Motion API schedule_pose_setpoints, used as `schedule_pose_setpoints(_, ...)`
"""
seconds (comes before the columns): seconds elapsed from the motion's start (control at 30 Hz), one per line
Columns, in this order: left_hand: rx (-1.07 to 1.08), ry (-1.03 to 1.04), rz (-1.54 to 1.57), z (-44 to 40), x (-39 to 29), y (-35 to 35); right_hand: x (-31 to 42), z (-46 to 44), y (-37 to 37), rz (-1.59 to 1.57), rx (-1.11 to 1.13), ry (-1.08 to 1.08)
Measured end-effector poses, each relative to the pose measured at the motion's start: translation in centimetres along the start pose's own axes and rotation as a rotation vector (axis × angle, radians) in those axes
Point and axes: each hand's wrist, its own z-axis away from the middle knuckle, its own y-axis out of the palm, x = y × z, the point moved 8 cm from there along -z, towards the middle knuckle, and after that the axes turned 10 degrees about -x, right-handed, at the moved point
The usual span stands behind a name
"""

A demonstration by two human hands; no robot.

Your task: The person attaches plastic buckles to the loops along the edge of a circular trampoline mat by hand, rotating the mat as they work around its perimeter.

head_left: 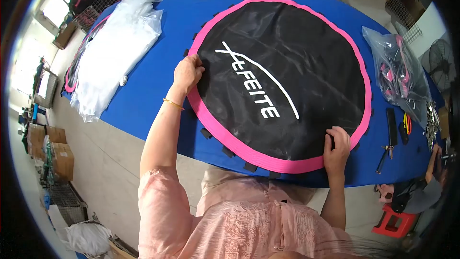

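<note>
A round black trampoline mat [297,67] with a pink border, white lettering and black tabs around its edge lies on the blue table. At the mat's left edge, my left hand [188,73] has its fingers curled closed on the pink border. My right hand [337,147] is at the lower right edge, with bent fingers over the border and the thumb against it. The lettering reads roughly "XEFEITE" and runs at a slant. Parts of the border are hidden under both hands.
Clear plastic bags [120,48] lie at the table's left over another pink-edged piece. To the right are a bag of pink and black items [397,74], a black strip [392,125] and small tools [384,158]. A red stool [395,220] and another person are at lower right.
</note>
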Motion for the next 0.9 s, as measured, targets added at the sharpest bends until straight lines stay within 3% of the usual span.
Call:
schedule_pose_setpoints(0.07, -0.025, -0.003, 0.018, 0.0, 0.3, -0.2, 0.1, -0.1, -0.1, -0.023, -0.008, -0.006)
schedule_pose_setpoints(0.33, 0.318, 0.06, 0.161, 2.0, -0.7, 0.5, 0.2, 0.0, -0.1, 0.014, -0.008, 0.009)
schedule_pose_setpoints(0.7, 0.063, 0.089, 0.092, 0.9, -0.2, 0.7, 0.4, -0.1, -0.4, 0.012, -0.01, 0.01)
schedule_pose_setpoints(0.9, 0.382, 0.06, 0.19, 2.9, -1.5, 0.9, 0.6, -0.1, -0.5, 0.014, -0.022, 0.005)
